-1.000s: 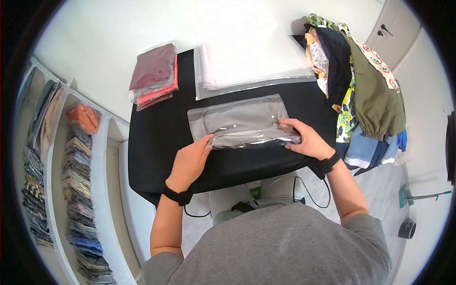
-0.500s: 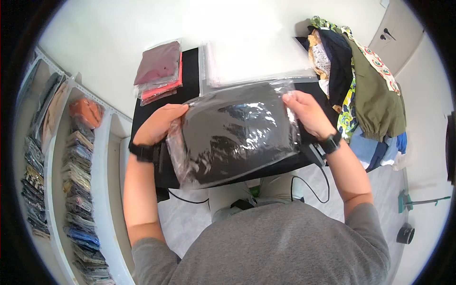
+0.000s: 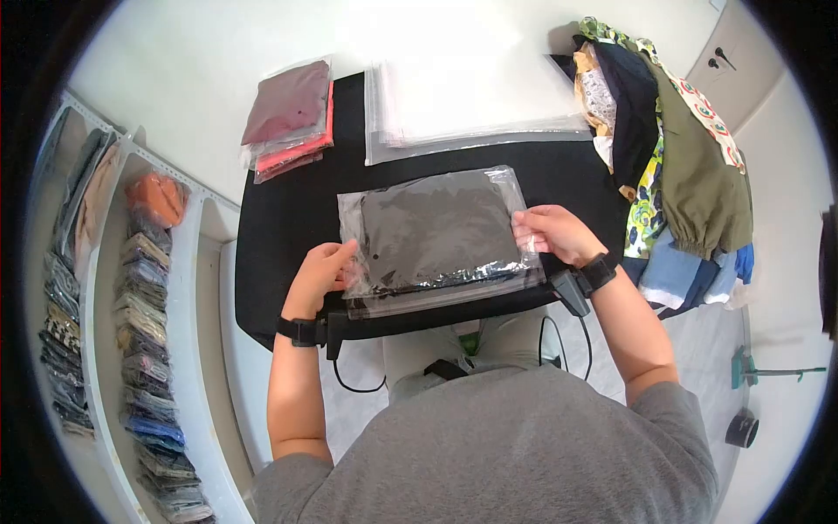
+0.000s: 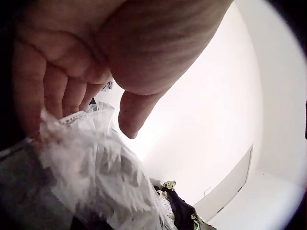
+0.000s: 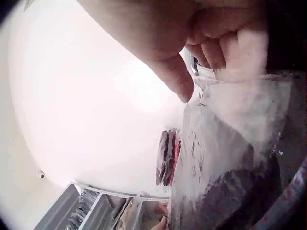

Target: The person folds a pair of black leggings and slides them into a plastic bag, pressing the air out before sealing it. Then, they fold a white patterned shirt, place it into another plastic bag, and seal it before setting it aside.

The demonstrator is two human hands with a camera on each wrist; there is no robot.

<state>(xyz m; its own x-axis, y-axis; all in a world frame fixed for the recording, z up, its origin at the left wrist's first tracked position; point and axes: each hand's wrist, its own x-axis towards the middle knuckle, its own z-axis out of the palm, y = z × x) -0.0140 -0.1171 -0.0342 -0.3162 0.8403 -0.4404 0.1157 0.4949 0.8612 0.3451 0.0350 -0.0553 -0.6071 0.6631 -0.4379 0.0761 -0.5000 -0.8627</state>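
Observation:
A dark folded garment in a clear plastic bag lies flat near the front of the black-covered table. My left hand is at the bag's left edge, its fingertips against the loose plastic. In the left wrist view, the thumb stands apart from the bag, and the film partly covers the fingertips. At the opposite edge my right hand pinches the clear margin between thumb and fingers. Fingers show through the film in the right wrist view, with the thumb at the bag's edge.
Bagged maroon and red garments are stacked at the back left. Flat clear bags lie at the back middle. Loose clothes hang over the right side. Shelves of bagged clothes stand left. Cables hang from the wrist cameras.
The bagged garment was tilted up toward me by both hands half a second ago and now lies lower, flat at the table. Both hands have come down with it, and the left thumb has loosened.

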